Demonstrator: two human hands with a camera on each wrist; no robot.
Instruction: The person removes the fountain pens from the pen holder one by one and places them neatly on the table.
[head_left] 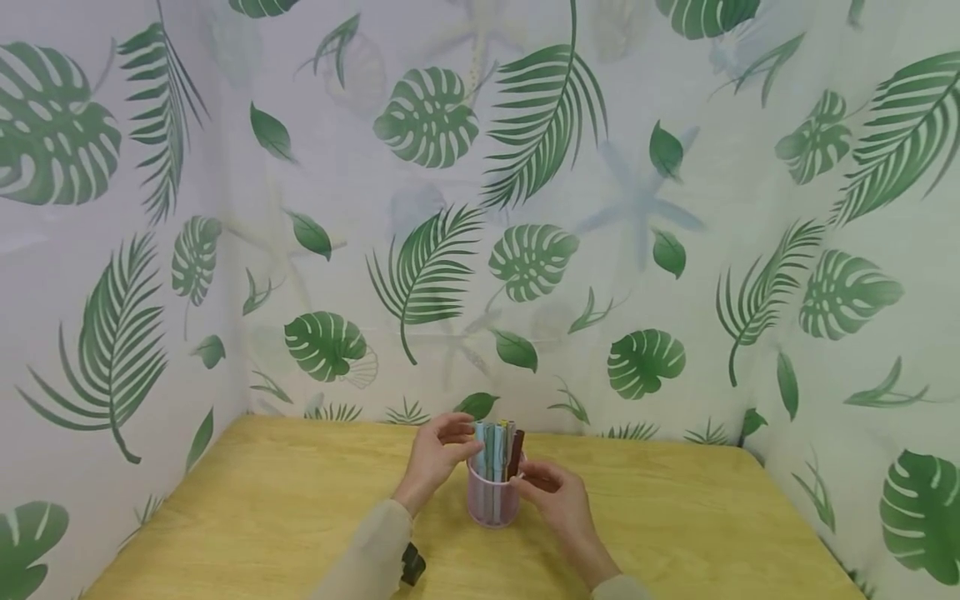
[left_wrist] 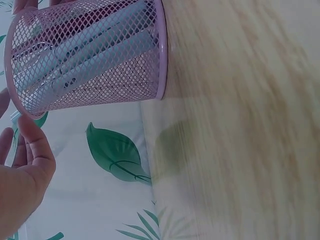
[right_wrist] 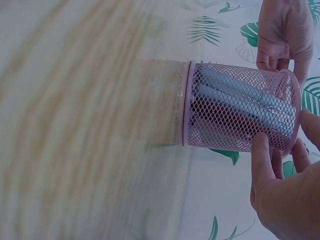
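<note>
A pink mesh pen holder point(head_left: 492, 504) stands upright on the table, packed with pale blue, grey and dark red pens point(head_left: 498, 450). My left hand point(head_left: 437, 454) curves about its upper left side, with the thumb at the rim beside the pens. On the opposite side my right hand point(head_left: 558, 500) holds the holder near its upper right edge. In the right wrist view, the right fingers point(right_wrist: 262, 155) lie along the mesh and the thumb reaches the rim. The left wrist view shows the left fingertips point(left_wrist: 31, 131) right at the holder's rim point(left_wrist: 12, 75).
The holder is on a yellow wood-grain table point(head_left: 300, 500). A leaf-patterned sheet point(head_left: 465, 333) hangs behind the table and along both sides. Beside my left sleeve point(head_left: 375, 542) lies a small black object point(head_left: 412, 564).
</note>
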